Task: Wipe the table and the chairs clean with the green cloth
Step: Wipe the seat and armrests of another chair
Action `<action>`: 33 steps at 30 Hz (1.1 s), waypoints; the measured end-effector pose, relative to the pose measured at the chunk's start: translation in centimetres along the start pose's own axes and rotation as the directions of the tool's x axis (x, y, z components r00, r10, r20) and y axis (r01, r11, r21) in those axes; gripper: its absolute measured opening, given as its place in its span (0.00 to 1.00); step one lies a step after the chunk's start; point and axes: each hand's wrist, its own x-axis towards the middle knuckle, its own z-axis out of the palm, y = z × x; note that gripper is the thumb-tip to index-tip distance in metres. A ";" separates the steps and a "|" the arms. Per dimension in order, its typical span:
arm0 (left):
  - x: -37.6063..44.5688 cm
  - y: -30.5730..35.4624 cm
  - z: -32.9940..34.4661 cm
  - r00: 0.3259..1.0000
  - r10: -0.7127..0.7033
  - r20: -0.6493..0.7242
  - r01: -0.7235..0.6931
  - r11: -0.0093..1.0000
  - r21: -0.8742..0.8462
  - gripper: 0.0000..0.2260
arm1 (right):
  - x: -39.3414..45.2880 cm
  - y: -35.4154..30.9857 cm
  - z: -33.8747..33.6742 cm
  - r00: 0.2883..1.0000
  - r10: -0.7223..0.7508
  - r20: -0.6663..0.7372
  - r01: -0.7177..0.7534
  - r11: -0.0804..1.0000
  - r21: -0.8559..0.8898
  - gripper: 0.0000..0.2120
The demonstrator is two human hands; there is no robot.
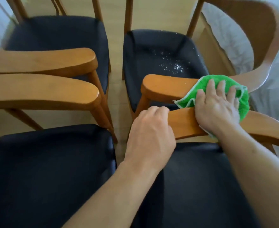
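We're wiping chair arms right now: our right hand (217,104) is pressing the crumpled bright green microfibre cloth (217,89) flat-fingered onto the far end of the curved honey-coloured wooden armrest (184,124) of the near right chair, with the cloth also lapping onto the matching rounded wooden armrest (165,88) of the chair behind it. Fingers there are lying spread and fairly straight, pushing rather than pinching. Our left hand (150,137) is curling its fingers over the near armrest's tip, steadying the chair. We're seeing white crumbs or droplets (173,65) scattered on the black padded seat (152,51) of the far right chair, so that seat is looking undone. The two left chairs, wooden arms (41,61) and dark leather seat (53,38), are looking untouched by either hand; the table isn't in shot. For this pass we're thinking: keep the palm loading the cloth evenly, drag along the arm's length toward the tip, wrap the underside too, keep the left grip firm so the chair isn't sliding, then refold to a clean face before tackling the speckled seat
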 end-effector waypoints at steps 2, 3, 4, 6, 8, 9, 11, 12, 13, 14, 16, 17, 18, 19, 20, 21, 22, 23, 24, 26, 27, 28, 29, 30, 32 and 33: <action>0.9 0.2 0.1 0.979 -0.177 -0.099 0.165 0.978 -0.125 0.10 | -0.8 -1.4 0.6 0.992 -0.123 -0.003 0.123 0.992 -0.024 0.29; 1.5 0.4 0.3 0.954 -0.268 -0.135 0.242 0.952 -0.187 0.10 | -1.3 -2.2 0.9 0.975 -0.224 0.000 0.224 0.974 -0.030 0.29; 2.1 0.5 0.4 0.928 -0.338 -0.159 0.297 0.925 -0.237 0.10 | -1.7 -3.1 1.2 0.943 -0.331 0.009 0.331 0.943 -0.035 0.28; 3.1 1.1 0.9 0.897 -0.402 -0.183 0.342 0.895 -0.286 0.11 | -1.9 -4.1 1.5 0.862 -0.506 0.027 0.507 0.861 -0.042 0.28; 3.3 1.5 1.5 0.898 -0.390 -0.205 0.329 0.903 -0.275 0.14 | -1.4 -4.0 1.7 0.810 -0.586 0.021 0.586 0.810 -0.028 0.27; 3.3 1.7 1.9 0.906 -0.364 -0.216 0.312 0.920 -0.239 0.16 | -0.8 -3.1 1.5 0.810 -0.587 0.004 0.587 0.809 -0.014 0.26; 2.9 2.0 2.7 0.928 -0.294 -0.229 0.276 0.955 -0.107 0.19 | 1.0 -0.1 0.9 0.858 -0.512 -0.035 0.513 0.859 0.005 0.25; 2.6 2.0 3.1 0.936 -0.268 -0.226 0.267 0.963 -0.037 0.20 | 2.1 2.0 0.5 0.897 -0.441 -0.045 0.442 0.897 0.018 0.25; 2.5 2.1 3.4 0.942 -0.255 -0.218 0.267 0.963 0.023 0.20 | 3.1 4.5 -0.1 0.936 -0.349 -0.040 0.350 0.936 0.034 0.25; 2.5 2.3 3.7 0.945 -0.254 -0.204 0.273 0.959 0.071 0.21 | 4.2 7.3 -0.7 0.968 -0.248 -0.020 0.249 0.968 0.036 0.26; 2.7 2.5 4.1 0.951 -0.263 -0.161 0.287 0.946 0.149 0.23 | 5.5 11.9 -1.9 0.999 -0.001 0.053 -0.003 0.998 0.063 0.27; 2.9 2.5 4.3 0.954 -0.265 -0.142 0.289 0.938 0.191 0.23 | 5.7 13.2 -2.1 0.991 0.099 0.089 -0.105 0.992 0.069 0.28; 3.1 2.5 4.4 0.955 -0.268 -0.128 0.292 0.928 0.230 0.24 | 5.9 13.8 -2.1 0.984 0.140 0.110 -0.147 0.988 0.055 0.27; 3.3 2.4 4.6 0.956 -0.270 -0.117 0.292 0.920 0.262 0.25 | 5.9 13.9 -1.8 0.985 0.137 0.107 -0.141 0.990 0.028 0.28; 3.3 2.4 4.7 0.956 -0.271 -0.110 0.292 0.913 0.284 0.25 | 5.9 13.8 -1.6 0.990 0.114 0.084 -0.114 0.993 0.006 0.28; 3.2 2.4 4.8 0.957 -0.270 -0.109 0.291 0.909 0.299 0.25 | 5.8 13.6 -1.5 0.993 0.098 0.061 -0.098 0.995 0.002 0.28; 3.1 2.4 4.8 0.958 -0.265 -0.112 0.287 0.905 0.314 0.25 | 5.7 13.4 -1.4 0.995 0.092 0.049 -0.092 0.996 0.006 0.27; 3.1 2.4 4.9 0.958 -0.259 -0.122 0.285 0.900 0.331 0.25 | 5.6 13.5 -1.5 0.995 0.082 0.049 -0.082 0.997 0.004 0.26; 3.1 2.4 4.9 0.958 -0.255 -0.133 0.286 0.893 0.347 0.25 | 5.5 13.5 -1.5 0.996 0.062 0.062 -0.062 0.998 -0.005 0.25; 3.3 2.6 5.0 0.955 -0.259 -0.146 0.296 0.875 0.383 0.25 | 5.2 13.7 -1.6 0.997 0.017 0.080 -0.017 1.000 -0.001 0.24; 3.4 2.7 4.9 0.954 -0.263 -0.148 0.300 0.867 0.397 0.24 | 4.9 13.6 -1.7 0.998 -0.007 0.062 0.006 1.000 0.019 0.24; 3.5 2.8 5.0 0.951 -0.268 -0.157 0.309 0.858 0.410 0.24 | 4.4 13.6 -1.7 0.999 -0.043 0.030 0.042 0.998 0.036 0.23; 3.6 2.9 5.0 0.948 -0.271 -0.165 0.316 0.849 0.423 0.23 | 3.7 13.6 -1.6 0.995 -0.100 -0.024 0.101 0.994 0.051 0.21; 3.6 3.0 5.1 0.947 -0.272 -0.171 0.321 0.843 0.433 0.23 | 2.9 13.7 -1.4 0.980 -0.171 -0.098 0.178 0.982 0.062 0.20; 3.7 3.0 5.0 0.943 -0.273 -0.189 0.330 0.831 0.447 0.22 | 1.6 13.9 -1.2 0.924 -0.298 -0.240 0.329 0.939 0.103 0.18; 3.7 3.1 5.1 0.939 -0.276 -0.204 0.340 0.826 0.450 0.22 | 1.4 14.1 -1.3 0.903 -0.339 -0.264 0.383 0.914 0.134 0.18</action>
